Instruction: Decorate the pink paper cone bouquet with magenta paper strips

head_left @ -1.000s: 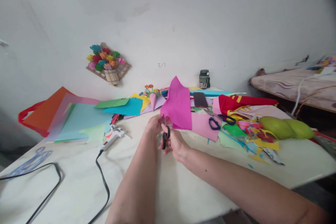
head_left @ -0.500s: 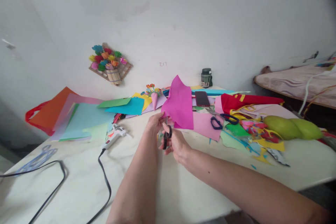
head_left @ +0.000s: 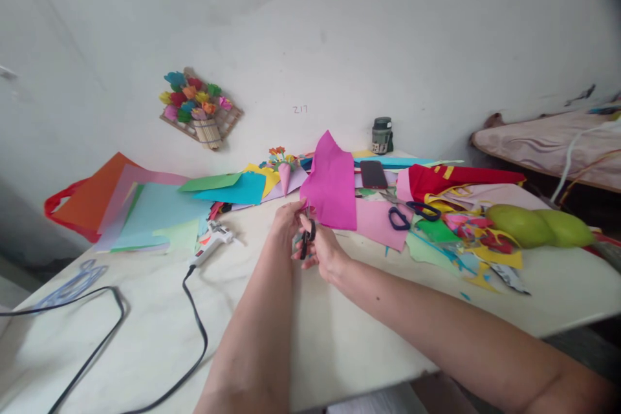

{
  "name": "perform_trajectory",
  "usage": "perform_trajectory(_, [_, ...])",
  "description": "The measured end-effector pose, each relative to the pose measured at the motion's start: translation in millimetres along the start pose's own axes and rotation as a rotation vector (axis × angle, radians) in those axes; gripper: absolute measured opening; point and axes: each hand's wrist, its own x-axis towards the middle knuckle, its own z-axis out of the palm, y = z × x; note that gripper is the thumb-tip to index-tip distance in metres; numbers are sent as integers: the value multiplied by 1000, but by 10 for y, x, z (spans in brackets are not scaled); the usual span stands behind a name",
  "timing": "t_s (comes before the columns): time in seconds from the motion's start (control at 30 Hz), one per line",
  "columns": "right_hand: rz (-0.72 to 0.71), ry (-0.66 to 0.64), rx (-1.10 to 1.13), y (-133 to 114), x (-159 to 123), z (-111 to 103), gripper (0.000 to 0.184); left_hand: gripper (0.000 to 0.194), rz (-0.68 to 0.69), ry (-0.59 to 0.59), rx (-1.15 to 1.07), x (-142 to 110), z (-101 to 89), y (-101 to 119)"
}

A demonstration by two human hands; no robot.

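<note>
Left hand pinches the lower left edge of magenta paper above a white table; right hand, fingers curled through the handles, holds black scissors at that edge, near pink paper and a glue gun

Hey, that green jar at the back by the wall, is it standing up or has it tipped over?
Upright: the green jar has its dark lid at the top and its labelled body below.
</note>
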Motion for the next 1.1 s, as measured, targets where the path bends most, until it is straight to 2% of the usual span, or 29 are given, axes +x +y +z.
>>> perform_trajectory(0.1, [-16, 15, -15, -4, 43, -16, 32, 12, 41, -4, 76, -3, 0, -5])
perform_trajectory(0.37, [-39, 39, -43, 46, 154, -74, 38, 10, 26, 21, 1, 101, -61, -27])
perform_trajectory(0.5, [-37, 46, -46, 41, 187, -93, 34, 8, 42, 37, -26, 85, -60, -21])
perform_trajectory(0.87, [-27, 30, -69, 38, 244, -104, 37, 6, 18, 13, -29, 54, -25, -17])
perform_trajectory(1.1, [-3, 30, -65, 49, 251, -101, 42, 7, -1, -12, -8, 79, -74, -36])
